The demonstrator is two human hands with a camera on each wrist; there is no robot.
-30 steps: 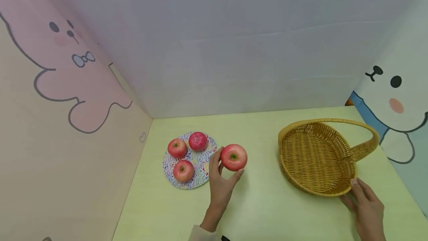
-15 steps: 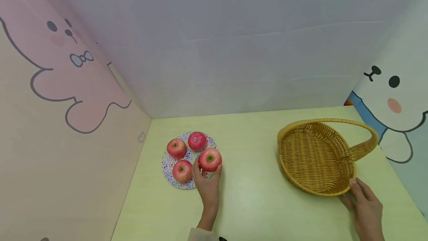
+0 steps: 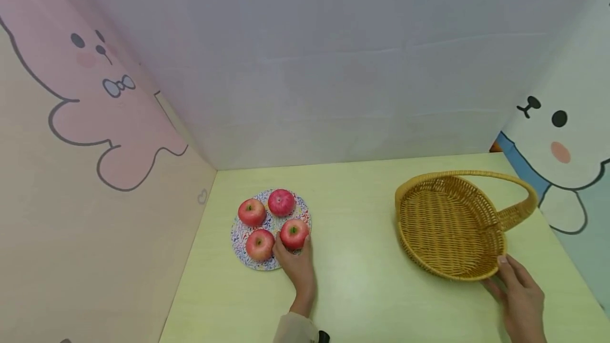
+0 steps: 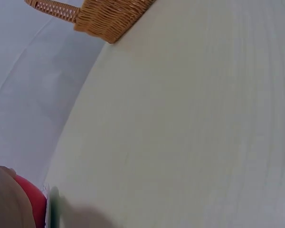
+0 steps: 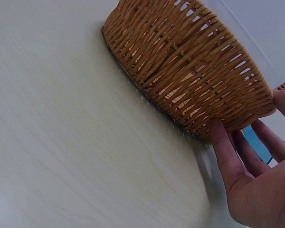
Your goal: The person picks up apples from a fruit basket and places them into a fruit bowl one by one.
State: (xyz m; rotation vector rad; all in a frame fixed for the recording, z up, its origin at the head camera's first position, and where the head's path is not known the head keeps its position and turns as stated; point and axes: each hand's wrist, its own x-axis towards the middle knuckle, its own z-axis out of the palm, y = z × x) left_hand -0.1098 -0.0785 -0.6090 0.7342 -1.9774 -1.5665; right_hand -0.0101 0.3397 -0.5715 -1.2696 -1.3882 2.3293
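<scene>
My left hand [image 3: 297, 269] grips a red apple [image 3: 294, 233] between thumb and fingers at the right side of a patterned plate [image 3: 238, 250]. Three more apples share that plate: one front left [image 3: 260, 245], one back left [image 3: 251, 212] and a darker one [image 3: 281, 202] behind. In the left wrist view only part of the held apple [image 4: 34, 202] shows beside the hand. My right hand [image 3: 520, 292] holds the near right edge of a wicker basket [image 3: 448, 226], thumb at the rim. The right wrist view shows its fingers [image 5: 225, 152] against the basket's lower side. Nothing lies inside the basket.
The basket's arched handle [image 3: 476, 173] rises over its back and right side. A pale yellow-green table [image 3: 352, 279] spans between plate and basket. Walls with cartoon animals stand left [image 3: 119, 136] and right [image 3: 562, 184], and a plain pale wall [image 3: 310, 68] closes the back.
My left hand has carried the apple leftward from beside the plate, then lowered it to the plate's right side. The right hand and basket stay in place.
</scene>
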